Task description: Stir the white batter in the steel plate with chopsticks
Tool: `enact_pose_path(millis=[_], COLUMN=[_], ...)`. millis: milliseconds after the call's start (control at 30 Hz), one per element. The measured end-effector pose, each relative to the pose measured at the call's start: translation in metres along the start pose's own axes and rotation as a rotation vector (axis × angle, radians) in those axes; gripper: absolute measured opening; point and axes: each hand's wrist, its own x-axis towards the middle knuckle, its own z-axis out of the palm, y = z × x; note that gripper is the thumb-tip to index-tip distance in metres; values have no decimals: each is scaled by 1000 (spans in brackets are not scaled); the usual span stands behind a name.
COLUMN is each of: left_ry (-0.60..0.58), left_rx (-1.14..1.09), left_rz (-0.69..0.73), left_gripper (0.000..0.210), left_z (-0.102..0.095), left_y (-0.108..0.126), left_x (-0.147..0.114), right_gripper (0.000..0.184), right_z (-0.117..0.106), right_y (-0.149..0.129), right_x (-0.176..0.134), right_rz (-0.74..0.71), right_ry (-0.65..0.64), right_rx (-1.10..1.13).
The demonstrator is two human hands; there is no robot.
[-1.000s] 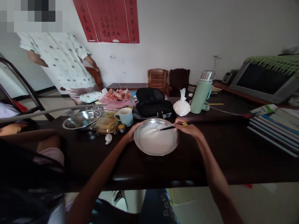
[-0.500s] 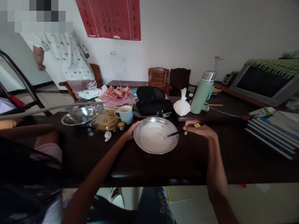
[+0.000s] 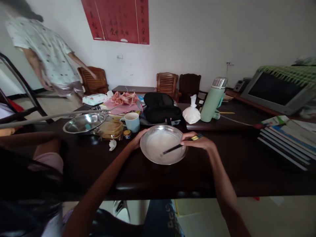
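A shallow metal bowl [image 3: 165, 161] stands on the dark table in front of me, holding a whitish, batter-like liquid [image 3: 156, 144]. At its left rim is my left hand [image 3: 140, 138], gripping the edge; part of the fingers is hidden. My right hand [image 3: 197, 142] is closed around black chopsticks [image 3: 172, 149] with gold-banded ends, above the bowl's right rim. Their tips dip into the liquid left of the bowl's centre front. A light blue mug [image 3: 133, 123] and a small jar with a yellow lid [image 3: 127, 133] are just beyond my left hand.
Left stand an empty metal basin [image 3: 84, 126] and a plastic food box [image 3: 112, 129]. Behind the bowl are a black case [image 3: 161, 110], a tied white bag [image 3: 192, 113] and a green thermos [image 3: 212, 102]. Books [image 3: 286, 144] lie right. Another person [image 3: 49, 54] is at the far left.
My right hand has moved left over the bowl's rim, and the chopstick tips have swept left and nearer through the liquid. The person at the back has moved left.
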Motion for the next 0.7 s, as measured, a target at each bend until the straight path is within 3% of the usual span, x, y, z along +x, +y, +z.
enact_pose_path(millis=[100,200,267,367,467,600,700], left_ry=[-3,6,19,27,24,-9,32], left_rx=[-1,6,17,30,20,-6,19], left_rz=[8,20,24,-23,-27,20,-17], left_gripper=[22,23,23,25,24,25,26], left_z=[2,4,3,2,3,7,7], left_y=[2,3,2,2,3,6,6], left_x=[-2,-4,-4,-3,-4,-7,-8], right_gripper=[27,31,30,28,25,33,32], right_z=[7,-11,-19,-7,9,-7,-13], right_y=[0,7,7,1,-1,5,3], right_x=[12,-5,-17,-10,12,0,-10], right_rz=[-27,18,55,14,-72,1,20], right_ry=[180,297,175,-12,75,263,90], right_rx=[-44,-148,-163,-60,-20,-149,-118])
